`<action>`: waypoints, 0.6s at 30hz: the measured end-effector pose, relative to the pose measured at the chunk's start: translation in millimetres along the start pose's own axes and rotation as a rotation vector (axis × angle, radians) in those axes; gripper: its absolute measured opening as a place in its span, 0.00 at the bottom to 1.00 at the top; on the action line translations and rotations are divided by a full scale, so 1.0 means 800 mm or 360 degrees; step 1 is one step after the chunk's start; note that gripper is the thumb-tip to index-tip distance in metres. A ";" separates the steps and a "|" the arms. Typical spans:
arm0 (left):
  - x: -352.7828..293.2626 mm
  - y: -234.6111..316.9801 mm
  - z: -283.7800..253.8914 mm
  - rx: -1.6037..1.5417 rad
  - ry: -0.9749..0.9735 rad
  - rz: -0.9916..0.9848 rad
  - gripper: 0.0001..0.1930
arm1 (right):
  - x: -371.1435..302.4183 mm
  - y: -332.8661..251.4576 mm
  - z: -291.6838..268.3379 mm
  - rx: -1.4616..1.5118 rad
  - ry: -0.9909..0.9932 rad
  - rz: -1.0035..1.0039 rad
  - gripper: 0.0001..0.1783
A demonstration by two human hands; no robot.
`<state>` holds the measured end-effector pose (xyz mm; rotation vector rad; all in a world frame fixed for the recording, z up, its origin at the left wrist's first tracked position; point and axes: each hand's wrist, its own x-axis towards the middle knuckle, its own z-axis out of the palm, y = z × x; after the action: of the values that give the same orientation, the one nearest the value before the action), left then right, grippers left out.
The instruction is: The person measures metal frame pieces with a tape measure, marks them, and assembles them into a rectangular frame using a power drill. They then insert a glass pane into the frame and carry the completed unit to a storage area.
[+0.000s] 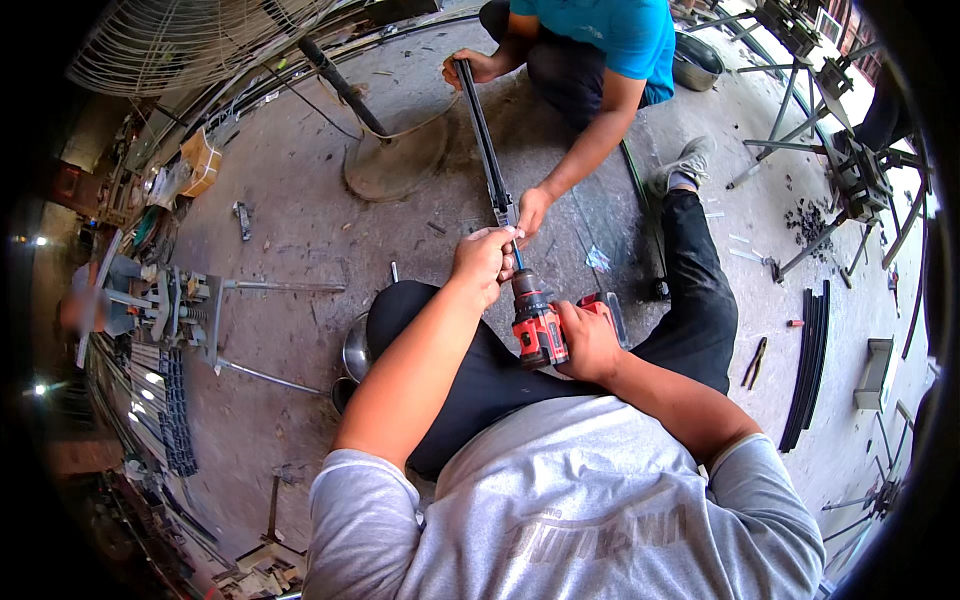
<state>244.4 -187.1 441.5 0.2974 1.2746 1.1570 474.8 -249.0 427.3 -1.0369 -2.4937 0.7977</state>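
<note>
One basin [698, 62], contents unclear | right grip [590, 342] around red drill [538, 335] | left grip [482, 266]: cannot tell

Power drill [539, 337]: red and black, bit [518, 258] pointing forward.
Dark bar [483, 130]: long, slender, slanted, closer end near the bit.

- Before you, the bar [482, 135] runs away from your left hand [481, 265] toward a co-worker [600, 40].
- The drill [541, 335] is in front of your torso, your right hand [588, 342] on it, its tip at the bar's near end.
- Left of the bar, the fan base [400, 168] sits on the floor [285, 245].
- Right of your right leg, pliers [755, 362] lie on the floor.
- Strips [806, 365] lie just right of the pliers.
</note>
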 end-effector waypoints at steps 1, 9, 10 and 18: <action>0.003 -0.002 -0.002 0.0000 0.0030 0.0025 0.06 | 0.001 0.000 0.000 0.0000 -0.0002 -0.0006 0.34; 0.007 -0.003 -0.004 0.0027 0.0066 0.0069 0.07 | 0.005 0.007 0.003 -0.0014 -0.0081 0.0039 0.32; 0.005 -0.001 -0.004 0.0035 0.0089 0.0077 0.08 | 0.006 0.003 0.001 -0.0030 -0.0090 0.0039 0.32; 0.013 -0.010 -0.007 0.0087 0.0117 0.0199 0.06 | 0.014 -0.011 -0.005 0.0022 -0.0146 0.0160 0.33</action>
<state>242.0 -184.8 427.4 0.3827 1.3691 1.2502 464.2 -244.3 436.7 -1.1537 -2.5244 0.9099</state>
